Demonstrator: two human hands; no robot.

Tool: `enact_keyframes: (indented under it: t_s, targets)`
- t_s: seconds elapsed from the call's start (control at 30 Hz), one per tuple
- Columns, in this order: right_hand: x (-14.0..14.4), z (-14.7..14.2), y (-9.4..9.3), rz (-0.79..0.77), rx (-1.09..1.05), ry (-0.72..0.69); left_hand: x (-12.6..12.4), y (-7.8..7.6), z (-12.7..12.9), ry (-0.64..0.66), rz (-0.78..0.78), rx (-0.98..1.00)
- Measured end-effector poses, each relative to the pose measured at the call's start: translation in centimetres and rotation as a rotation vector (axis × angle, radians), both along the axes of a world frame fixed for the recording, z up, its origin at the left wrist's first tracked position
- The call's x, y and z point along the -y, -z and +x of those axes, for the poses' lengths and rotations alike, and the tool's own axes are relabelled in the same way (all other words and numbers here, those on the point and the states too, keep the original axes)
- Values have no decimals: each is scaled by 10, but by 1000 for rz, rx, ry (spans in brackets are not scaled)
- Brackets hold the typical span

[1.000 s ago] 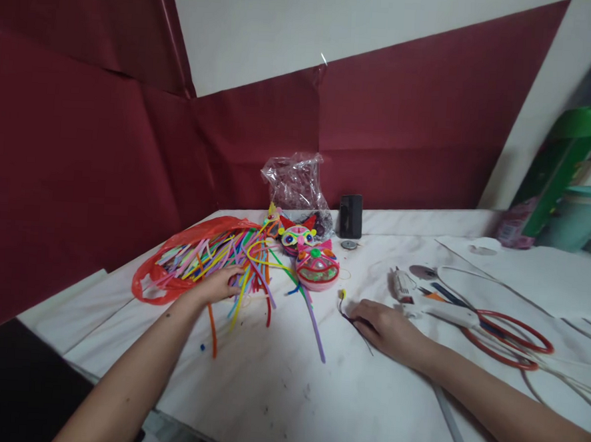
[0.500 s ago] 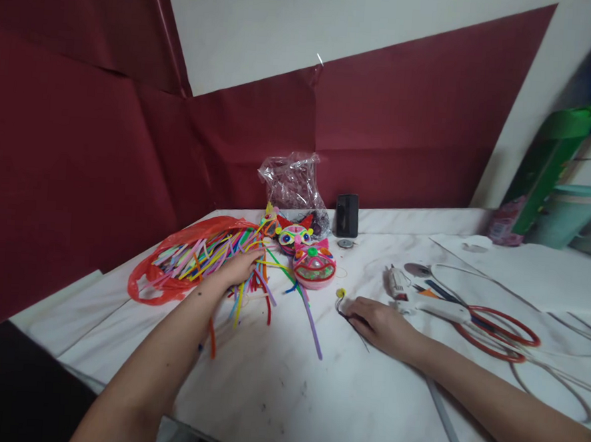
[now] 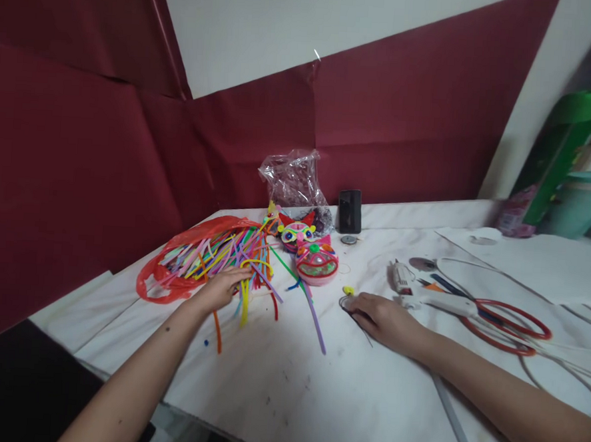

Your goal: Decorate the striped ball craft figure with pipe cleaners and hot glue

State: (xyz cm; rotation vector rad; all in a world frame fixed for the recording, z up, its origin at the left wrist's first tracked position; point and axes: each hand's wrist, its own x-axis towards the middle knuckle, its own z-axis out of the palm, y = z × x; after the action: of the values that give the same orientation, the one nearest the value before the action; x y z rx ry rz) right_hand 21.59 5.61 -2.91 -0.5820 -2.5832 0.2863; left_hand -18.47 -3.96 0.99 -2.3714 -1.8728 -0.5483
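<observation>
Red plastic bag (image 3: 172, 267) lies open at the left of the white table (image 3: 286, 380), near its left edge, with a loose heap of coloured pipe cleaners (image 3: 223, 253) spilling out toward the middle. The left hand (image 3: 221, 288) rests on the near end of that heap, fingers spread flat and not closed round any one stem.

Judged handling: the stems are light, soft-surfaced and bendable, and they tangle — a single one is best pinched near its free end, where it stands clear of the rest. A yellow stem (image 3: 243, 304) and a purple stem (image 3: 314, 319) trail loose onto bare table and offer the cleanest pick.

Just beyond the heap stand two decorated craft faces (image 3: 315, 262), touching the stems and likely easy to knock. Behind them sit a clear bag (image 3: 295, 181) and a small black box (image 3: 350, 211).

The right hand (image 3: 384, 320) lies palm down on a thin dark wire piece (image 3: 350, 304) with a yellow tip; whether the fingers pinch it I cannot tell.

Further right lie a glue gun (image 3: 421, 297), its cord, and red rings (image 3: 512, 324) — a crowded stretch. Open room is the near middle of the table, between the two forearms.
</observation>
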Motion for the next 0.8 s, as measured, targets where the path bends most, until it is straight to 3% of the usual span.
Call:
enact_keyframes:
  t_s: [0.07,0.17,0.3,0.43,0.53,0.67,0.8]
  targets:
    - [1,0,-1,11,12,3,0,-4,8,-89,55,67]
    - [2,0,-2,20,12,11,2,-9,19,-334,146,201]
    - [1,0,-1,18,-2,10,6,-4,27,-496,67,307]
    - [0,1,0,11,-15,1,5,6,33,-521,-25,448]
    - [0,1,1,16,-12,-6,4,8,34,-522,-10,562]
    - [0,0,1,19,-6,-3,8,0,26,-542,141,732]
    - [0,1,2,16,-16,8,12,-18,10,-584,373,926]
